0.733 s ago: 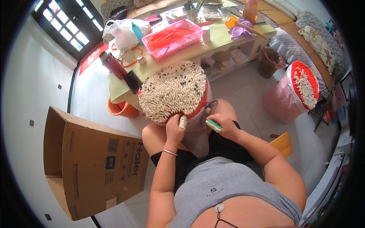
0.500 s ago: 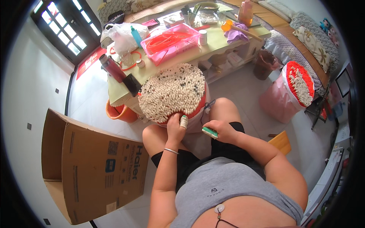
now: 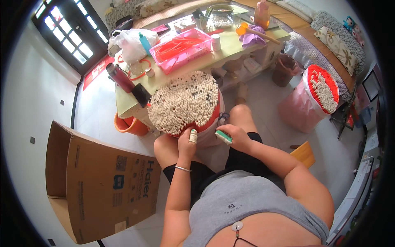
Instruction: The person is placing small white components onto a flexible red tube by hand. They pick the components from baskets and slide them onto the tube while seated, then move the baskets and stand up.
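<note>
Between my knees stands a round bundle of many small cream tube-like pieces [image 3: 185, 101], packed upright on a red base, some with dark ends. My left hand [image 3: 187, 144] is at its near edge, fingers closed against the red part; the fingertips are partly hidden. Pale tape [image 3: 193, 136] wraps one digit, with a bit of green at its tip. To the right of the bundle, my right hand [image 3: 239, 139] grips a small green and white block [image 3: 224, 137], held apart from the pieces.
A low table [image 3: 218, 55] beyond the bundle carries a pink basket [image 3: 181, 48], bottles and a mallet. An open cardboard box [image 3: 109, 181] stands at left. A second bundle in a pink bag [image 3: 302, 105], a bin [image 3: 284, 70] and a wooden stool [image 3: 303, 154] are at right.
My right hand has moved slightly left and up with the green and white block, which is tilted differently. My left hand has shifted slightly left and down along the bundle's near edge.
</note>
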### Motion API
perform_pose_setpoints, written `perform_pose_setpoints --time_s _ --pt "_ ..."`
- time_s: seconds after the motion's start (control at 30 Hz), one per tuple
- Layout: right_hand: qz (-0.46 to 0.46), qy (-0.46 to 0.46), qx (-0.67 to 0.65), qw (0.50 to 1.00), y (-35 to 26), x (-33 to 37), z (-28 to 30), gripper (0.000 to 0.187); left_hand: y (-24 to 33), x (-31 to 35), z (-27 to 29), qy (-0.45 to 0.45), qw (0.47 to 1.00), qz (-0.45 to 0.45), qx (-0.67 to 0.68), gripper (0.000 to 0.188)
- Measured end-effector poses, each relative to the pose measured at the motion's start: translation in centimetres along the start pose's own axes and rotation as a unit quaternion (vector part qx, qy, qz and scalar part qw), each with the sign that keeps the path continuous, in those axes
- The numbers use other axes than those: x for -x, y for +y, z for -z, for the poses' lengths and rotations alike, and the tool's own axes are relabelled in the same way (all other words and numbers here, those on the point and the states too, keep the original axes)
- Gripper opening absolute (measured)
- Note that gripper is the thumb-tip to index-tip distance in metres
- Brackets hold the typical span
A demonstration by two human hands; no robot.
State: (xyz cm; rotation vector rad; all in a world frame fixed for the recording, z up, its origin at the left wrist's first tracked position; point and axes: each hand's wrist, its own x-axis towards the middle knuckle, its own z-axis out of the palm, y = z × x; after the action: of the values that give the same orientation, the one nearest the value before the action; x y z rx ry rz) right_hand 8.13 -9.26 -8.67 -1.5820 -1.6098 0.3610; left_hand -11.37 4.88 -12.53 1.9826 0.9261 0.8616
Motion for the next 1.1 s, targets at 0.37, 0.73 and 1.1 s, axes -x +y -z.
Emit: perform_pose_setpoints --time_s 0.37,0.73,1.1 --pt "0.0 0.097 -0.025 0.995 1.4 -1.8 -5.7 0.03 1.7 6.2 1.2 0.009 1.0 -0.007 0.004 0.026" --pt "-0.091 0.091 -0.088 0.988 0.8 -2.8 -6.9 0.029 2.9 8.5 -0.6 -0.045 0.999 0.003 0.018 0.022" --pt "-0.028 0.158 -0.319 0.934 -1.0 -2.3 -5.3 0.018 3.2 9.3 -0.4 -0.066 0.997 -0.016 -0.022 0.021"
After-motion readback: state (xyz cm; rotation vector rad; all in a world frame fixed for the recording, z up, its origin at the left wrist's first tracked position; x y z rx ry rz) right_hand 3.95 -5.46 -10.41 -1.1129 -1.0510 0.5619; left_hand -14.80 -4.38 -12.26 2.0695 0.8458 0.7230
